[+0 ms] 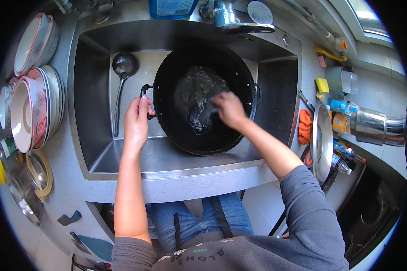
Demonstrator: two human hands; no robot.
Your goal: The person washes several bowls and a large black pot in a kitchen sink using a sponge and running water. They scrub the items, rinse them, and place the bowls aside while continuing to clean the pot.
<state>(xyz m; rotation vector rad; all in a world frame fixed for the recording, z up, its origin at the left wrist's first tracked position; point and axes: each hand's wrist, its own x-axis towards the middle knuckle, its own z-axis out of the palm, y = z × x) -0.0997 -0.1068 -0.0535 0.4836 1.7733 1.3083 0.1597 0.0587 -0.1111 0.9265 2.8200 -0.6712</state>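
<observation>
A large black two-handled pot (176, 135) sits in the stainless steel sink, with a pool of rippling water (200, 98) on its bottom. My left hand (138, 110) grips the pot's left loop handle (144, 88), the thumb pointing up along it. Over the water, inside the pot, is my right hand (230, 108), its fingers curled and blurred by motion. Whether the fingers hold anything cannot be made out. The opposite handle (258, 93) is free of any hand. Left of the pot, a metal ladle (124, 64) lies in the sink.
The sink rim (190, 174) runs around the pot. A chrome faucet (224, 17) and a blue container (172, 7) stand behind it. Stacked bowls (22, 115) crowd the left counter. At right are a metal lid (322, 142), an orange cloth (304, 127) and a yellow sponge (322, 85).
</observation>
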